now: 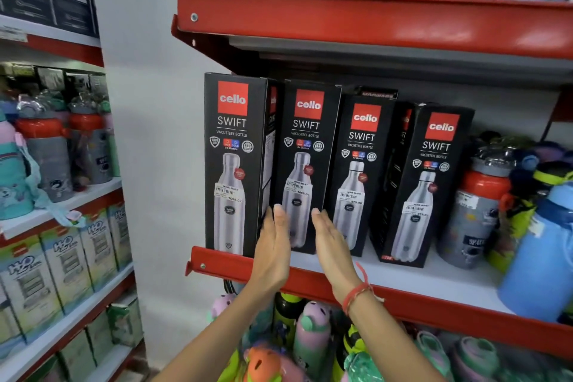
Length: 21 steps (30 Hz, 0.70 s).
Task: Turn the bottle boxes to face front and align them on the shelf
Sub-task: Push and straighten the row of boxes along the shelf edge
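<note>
- Red shelf point(310, 281) first: four tall black bottle boxes stand along its front, all showing their printed faces, though the row isn't straight.
- The far-right box point(429, 186) is angled and sits apart from the third box point(361, 174); the first box point(234, 164) stands furthest forward at the left.
- I'm on the second box point(305, 164) now: stiff card, probably a steel bottle inside, so I judge it top-heavy and apt to tip. Best taken low on both side edges.
- My left hand point(274, 245) is flat and open, fingertips at the box's lower left edge.
- My right hand point(333, 245) is open too, palm inward at the lower right edge; nothing clamped, contact light at most.
</note>
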Motion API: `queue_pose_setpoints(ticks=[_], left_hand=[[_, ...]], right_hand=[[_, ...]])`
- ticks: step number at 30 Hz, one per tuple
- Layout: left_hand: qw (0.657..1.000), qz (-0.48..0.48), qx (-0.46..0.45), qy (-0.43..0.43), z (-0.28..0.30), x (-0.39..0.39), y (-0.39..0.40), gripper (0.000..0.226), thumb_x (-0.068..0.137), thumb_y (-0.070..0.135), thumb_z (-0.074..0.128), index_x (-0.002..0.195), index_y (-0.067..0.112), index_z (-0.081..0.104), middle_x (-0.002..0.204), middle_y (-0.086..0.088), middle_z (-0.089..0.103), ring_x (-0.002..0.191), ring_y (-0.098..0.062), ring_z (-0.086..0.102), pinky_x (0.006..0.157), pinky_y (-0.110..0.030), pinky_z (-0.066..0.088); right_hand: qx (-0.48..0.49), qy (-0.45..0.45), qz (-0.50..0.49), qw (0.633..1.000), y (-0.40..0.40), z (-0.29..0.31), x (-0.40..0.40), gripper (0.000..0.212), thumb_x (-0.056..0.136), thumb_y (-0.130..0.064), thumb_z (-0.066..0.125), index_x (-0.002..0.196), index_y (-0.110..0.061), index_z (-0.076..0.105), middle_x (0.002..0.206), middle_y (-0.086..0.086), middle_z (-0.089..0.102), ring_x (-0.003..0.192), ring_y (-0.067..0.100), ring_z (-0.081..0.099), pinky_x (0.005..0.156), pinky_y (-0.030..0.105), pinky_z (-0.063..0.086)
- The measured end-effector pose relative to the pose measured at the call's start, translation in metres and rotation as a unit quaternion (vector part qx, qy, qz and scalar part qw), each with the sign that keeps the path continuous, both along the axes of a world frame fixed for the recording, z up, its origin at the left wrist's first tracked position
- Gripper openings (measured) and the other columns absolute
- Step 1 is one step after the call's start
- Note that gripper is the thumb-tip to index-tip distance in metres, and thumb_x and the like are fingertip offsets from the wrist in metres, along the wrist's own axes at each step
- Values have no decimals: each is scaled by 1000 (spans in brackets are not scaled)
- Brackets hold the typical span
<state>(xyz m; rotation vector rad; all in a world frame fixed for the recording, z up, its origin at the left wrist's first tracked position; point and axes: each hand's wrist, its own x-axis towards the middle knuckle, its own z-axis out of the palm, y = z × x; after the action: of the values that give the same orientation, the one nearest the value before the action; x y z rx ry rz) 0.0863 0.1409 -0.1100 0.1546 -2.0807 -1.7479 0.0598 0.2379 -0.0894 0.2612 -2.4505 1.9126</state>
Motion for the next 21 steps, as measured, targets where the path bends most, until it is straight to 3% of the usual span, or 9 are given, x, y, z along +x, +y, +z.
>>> queue_pose_setpoints(ticks=[6, 11, 16, 19, 21], left_hand=[[998, -9, 55, -6, -6, 23, -9, 120, 55, 99, 10, 150, 27, 19, 158, 3, 26, 141, -6, 24, 119, -36, 13], [998, 7, 60, -25, -4, 36, -18, 132, 46, 102, 7, 150, 22, 25, 157, -2, 31, 144, -18, 28, 121, -48, 15], [997, 9, 68, -19, -6, 48, -17, 138, 41, 104, 7, 148, 19, 30, 152, -5, 40, 141, -20, 35, 120, -49, 17], [998, 8, 60, -24, -4, 52, -16, 140, 39, 104, 7, 148, 19, 29, 139, -3, 55, 130, -16, 47, 117, -42, 23], [998, 6, 57, -25, -1, 55, -15, 138, 40, 103, 6, 149, 21, 28, 150, -4, 44, 138, -19, 38, 119, -46, 19]], right_hand=[[-7, -3, 21, 1000, 21, -11, 22, 65, 86, -64, 36, 141, -28, 38, 148, -9, 39, 136, 13, 36, 110, 31, 25], [-45, -24, 39, 998, 26, -15, 38, 76, 78, -71, 44, 136, -22, 47, 143, -3, 48, 130, 11, 44, 113, 39, 31], [-58, -17, 40, 997, 29, -13, 43, 78, 76, -72, 44, 137, -22, 45, 144, -4, 46, 131, 11, 43, 113, 41, 31], [-49, -3, 42, 998, 29, -14, 44, 76, 79, -71, 43, 138, -24, 43, 145, -7, 45, 131, 9, 42, 113, 40, 31], [-47, 4, 41, 998, 29, -14, 43, 73, 81, -69, 42, 139, -24, 42, 145, -7, 44, 131, 8, 42, 113, 40, 31]])
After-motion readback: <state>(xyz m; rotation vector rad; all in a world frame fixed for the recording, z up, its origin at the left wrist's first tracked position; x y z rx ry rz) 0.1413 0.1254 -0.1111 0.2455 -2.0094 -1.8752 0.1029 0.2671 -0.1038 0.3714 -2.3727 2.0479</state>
